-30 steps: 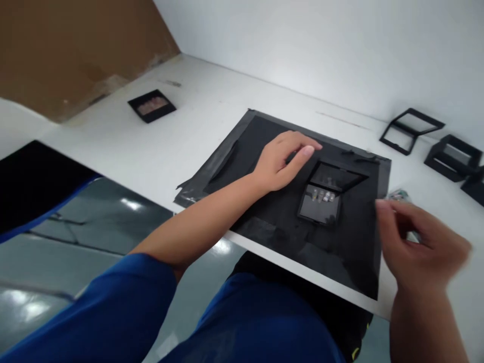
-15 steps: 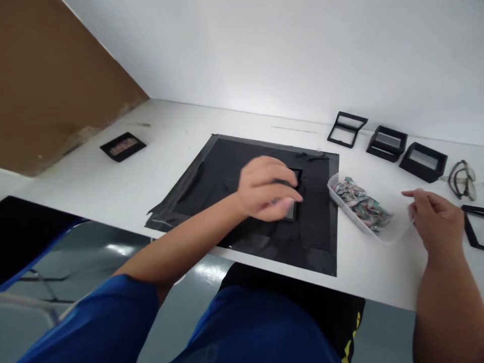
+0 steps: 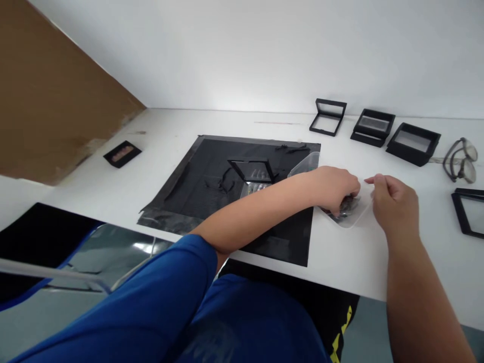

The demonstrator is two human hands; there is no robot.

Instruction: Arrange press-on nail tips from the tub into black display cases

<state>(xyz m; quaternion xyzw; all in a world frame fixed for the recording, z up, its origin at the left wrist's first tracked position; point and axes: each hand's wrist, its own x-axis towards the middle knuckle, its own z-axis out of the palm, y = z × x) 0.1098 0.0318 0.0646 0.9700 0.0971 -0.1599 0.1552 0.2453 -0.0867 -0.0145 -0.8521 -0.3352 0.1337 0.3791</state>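
Note:
My left hand (image 3: 335, 187) reaches into the clear plastic tub (image 3: 357, 214), its fingers down among small shiny packets (image 3: 342, 210); the fingertips are hidden there. At the tub's right side, my right hand (image 3: 395, 199) is closed in a pinch on the rim. Behind my left forearm, an open black case (image 3: 251, 170) stands on the black mat (image 3: 212, 161), its lid tilted up and small shiny pieces in its base. Black scraps (image 3: 293, 148) lie near the mat's back edge.
Three black framed cases, an open one (image 3: 328, 118), a middle one (image 3: 374, 126) and a right one (image 3: 414, 143), stand along the wall. Glasses (image 3: 461, 160) and another black frame (image 3: 469, 214) lie at the right. A small black case (image 3: 122, 154) is at the far left.
My left hand has moved right, from over the mat into the tub. The black case it partly covered now shows with its lid up. The camera view has shifted.

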